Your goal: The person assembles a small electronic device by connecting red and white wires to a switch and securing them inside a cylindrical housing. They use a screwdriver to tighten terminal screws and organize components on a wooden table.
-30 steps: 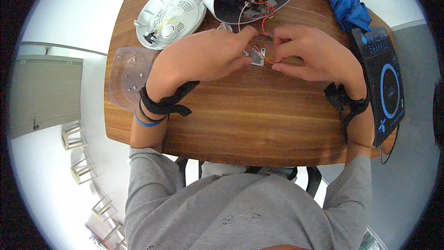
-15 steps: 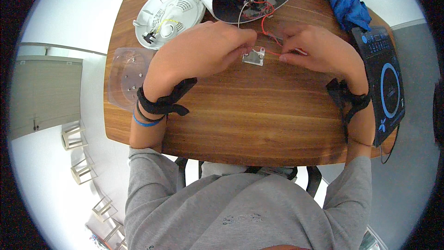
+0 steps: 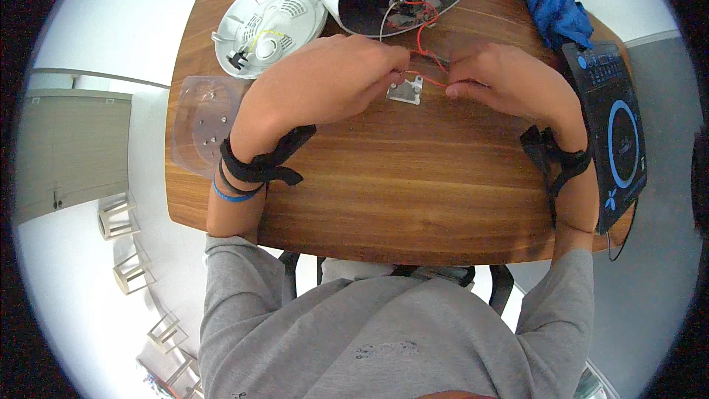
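Note:
A red wire stretches in a slight arch between my two hands. My left hand is closed, its fingertips pinched at the wire's left end. My right hand pinches the wire's other side between thumb and fingers. Just below the wire is a small flat plate with a white frame and a metallic middle, close to my left fingertips; whether it touches them I cannot tell. Beyond my hands a white appliance body lies tipped, its dark inside facing me. Red and white wires run out of it towards my hands.
A round white plastic cover with vents and a yellow wire lies at the far left. Nearer stands a clear tray holding several small screws. A blue cloth and a black induction cooktop line the right side of the wooden table.
The red wire between my hands has risen into a clearer arch. My right fingers have drawn closer together; my arms have barely moved.

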A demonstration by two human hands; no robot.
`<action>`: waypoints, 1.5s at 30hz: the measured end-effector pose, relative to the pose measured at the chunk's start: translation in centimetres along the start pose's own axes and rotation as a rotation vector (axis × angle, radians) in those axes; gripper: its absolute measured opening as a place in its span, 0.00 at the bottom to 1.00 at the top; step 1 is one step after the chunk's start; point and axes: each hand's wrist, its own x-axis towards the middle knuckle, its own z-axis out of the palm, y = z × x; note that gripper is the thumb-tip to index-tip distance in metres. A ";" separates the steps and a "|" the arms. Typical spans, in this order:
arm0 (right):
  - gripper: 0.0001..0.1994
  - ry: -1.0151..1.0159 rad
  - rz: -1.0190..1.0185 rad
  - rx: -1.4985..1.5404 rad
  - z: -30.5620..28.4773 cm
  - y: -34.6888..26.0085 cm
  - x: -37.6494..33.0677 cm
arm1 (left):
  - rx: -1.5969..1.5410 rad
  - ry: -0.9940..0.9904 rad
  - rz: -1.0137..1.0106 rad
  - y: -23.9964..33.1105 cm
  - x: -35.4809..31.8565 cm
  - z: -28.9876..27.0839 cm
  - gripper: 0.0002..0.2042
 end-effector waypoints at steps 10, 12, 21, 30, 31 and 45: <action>0.11 0.010 0.062 0.008 0.0 -0.8 0.2 | 0.028 -0.029 0.008 -0.2 0.1 0.2 0.11; 0.12 0.004 0.089 0.020 -0.6 -1.7 0.4 | 0.022 -0.028 0.015 0.0 0.0 0.1 0.11; 0.13 -0.039 0.192 0.012 -1.4 -1.3 -0.3 | 0.029 -0.176 -0.002 -0.4 -0.3 -0.2 0.10; 0.07 0.079 0.216 -0.091 -2.1 1.6 -1.5 | 0.011 -0.285 -0.038 0.2 -0.5 -0.9 0.09; 0.07 0.132 0.170 -0.090 -1.9 2.0 -1.6 | 0.019 -0.305 -0.056 0.5 -0.4 -1.3 0.09; 0.07 0.296 0.059 0.004 -1.9 2.9 -1.4 | 0.062 -0.242 -0.043 -0.6 -0.9 -0.5 0.10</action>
